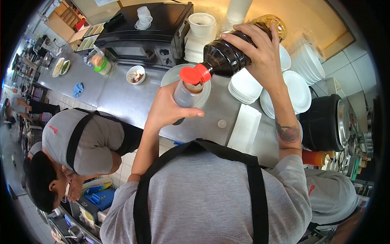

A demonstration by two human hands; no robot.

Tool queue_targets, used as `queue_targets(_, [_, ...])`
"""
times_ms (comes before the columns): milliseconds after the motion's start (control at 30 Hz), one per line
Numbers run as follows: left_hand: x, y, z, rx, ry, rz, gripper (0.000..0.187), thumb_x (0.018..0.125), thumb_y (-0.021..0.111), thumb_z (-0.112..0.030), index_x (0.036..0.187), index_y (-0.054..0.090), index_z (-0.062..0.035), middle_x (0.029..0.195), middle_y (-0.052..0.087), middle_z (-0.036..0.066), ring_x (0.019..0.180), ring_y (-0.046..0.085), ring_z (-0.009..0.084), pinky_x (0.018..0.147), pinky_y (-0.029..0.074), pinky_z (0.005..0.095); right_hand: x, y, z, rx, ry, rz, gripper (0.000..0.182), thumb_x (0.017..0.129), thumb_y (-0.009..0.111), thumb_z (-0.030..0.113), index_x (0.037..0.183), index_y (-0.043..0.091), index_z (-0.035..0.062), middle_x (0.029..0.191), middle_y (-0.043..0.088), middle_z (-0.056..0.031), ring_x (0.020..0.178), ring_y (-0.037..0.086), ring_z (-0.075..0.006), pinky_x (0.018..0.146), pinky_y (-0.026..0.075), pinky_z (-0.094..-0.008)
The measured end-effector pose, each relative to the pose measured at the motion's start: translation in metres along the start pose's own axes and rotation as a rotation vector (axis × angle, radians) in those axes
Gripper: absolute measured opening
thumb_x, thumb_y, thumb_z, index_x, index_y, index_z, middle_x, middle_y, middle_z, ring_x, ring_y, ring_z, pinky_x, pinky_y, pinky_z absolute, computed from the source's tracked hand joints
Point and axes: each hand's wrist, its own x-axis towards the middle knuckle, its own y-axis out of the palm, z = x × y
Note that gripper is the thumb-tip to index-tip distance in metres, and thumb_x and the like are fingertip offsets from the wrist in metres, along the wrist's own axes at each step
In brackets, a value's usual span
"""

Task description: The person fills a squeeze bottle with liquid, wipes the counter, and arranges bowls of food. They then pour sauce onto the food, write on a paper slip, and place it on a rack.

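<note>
My right hand (pixel 262 53) grips a large dark sauce bottle (pixel 227 57), tipped down to the left. Its red flip cap (pixel 196 75) sits right over the mouth of a clear squeeze bottle (pixel 187 95). Around that squeeze bottle my left hand (pixel 166 107) is wrapped, thumb pointing right, holding it nearly upright. Brownish liquid shows near its neck. A round pale plate (pixel 172 75) lies behind the squeeze bottle. On the steel counter (pixel 203 130) a small white round lid (pixel 222 123) rests to the right of my left hand.
Stacked white plates (pixel 245 86), a long white tray (pixel 245 126) and bowls (pixel 306 61) stand at right, near a black soup warmer (pixel 321 122). A black oven (pixel 142 36) and a small bowl (pixel 135 75) are at left. One person (pixel 81 138) bends over at left; another (pixel 329 195) is at right.
</note>
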Motion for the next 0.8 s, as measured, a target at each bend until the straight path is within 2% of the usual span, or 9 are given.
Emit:
queue_targets(233, [0.0045,0.0019,-0.0008,-0.006,0.029,-0.003,0.068,0.052,0.092,-0.034,0.103,0.066,0.0029,0.095,0.070,0.011,0.089,0.065,0.0187,0.084,0.049,0.0337,0.0019,-0.0027,-0.0031,-0.018,-0.006,-0.006,0.067,0.062,0.072,-0.002,0.117,0.066,0.0354,0.112,0.060,0.0033,0.111,0.057,-0.0201,0.106,0.025,-0.0597])
queue_targets(333, [0.0048,0.0020,-0.0016,-0.027,0.027,0.005,0.068,0.052,0.092,-0.033,0.103,0.066,0.0029,0.095,0.070,0.011,0.088,0.065,0.0184,0.084,0.049,0.0335,0.0013,-0.0056,-0.0050,-0.057,-0.030,0.033,0.060,0.065,0.077,0.006,0.118,0.065,0.0329,0.118,0.061,0.0019,0.114,0.057,-0.0232,0.109,0.024,-0.0560])
queue_targets(433, [0.0049,0.0021,-0.0040,-0.027,0.014,0.002,0.068,0.052,0.092,-0.033,0.103,0.066,0.0029,0.094,0.070,0.010,0.088,0.064,0.0180,0.083,0.049,0.0332,0.0015,-0.0065,-0.0046,-0.048,-0.022,0.043,0.061,0.065,0.078,0.006,0.118,0.065,0.0331,0.118,0.061,0.0018,0.115,0.057,-0.0233,0.109,0.024,-0.0559])
queue_targets(533, [0.0054,0.0017,-0.0037,-0.007,0.015,0.002,0.068,0.052,0.093,-0.034,0.102,0.066,0.0029,0.094,0.070,0.010,0.088,0.065,0.0178,0.082,0.050,0.0331,0.0033,-0.0049,-0.0011,-0.007,0.007,-0.004,0.066,0.063,0.073,-0.001,0.117,0.066,0.0359,0.112,0.060,0.0041,0.111,0.057,-0.0196,0.106,0.026,-0.0594])
queue_targets(800, [0.0049,0.0032,0.0001,-0.023,0.025,-0.010,0.069,0.051,0.093,-0.035,0.102,0.066,0.0027,0.093,0.070,0.010,0.087,0.065,0.0183,0.082,0.050,0.0336,0.0028,-0.0039,-0.0036,-0.022,-0.004,0.000,0.066,0.063,0.074,0.001,0.118,0.065,0.0367,0.112,0.060,0.0045,0.112,0.057,-0.0194,0.107,0.026,-0.0585])
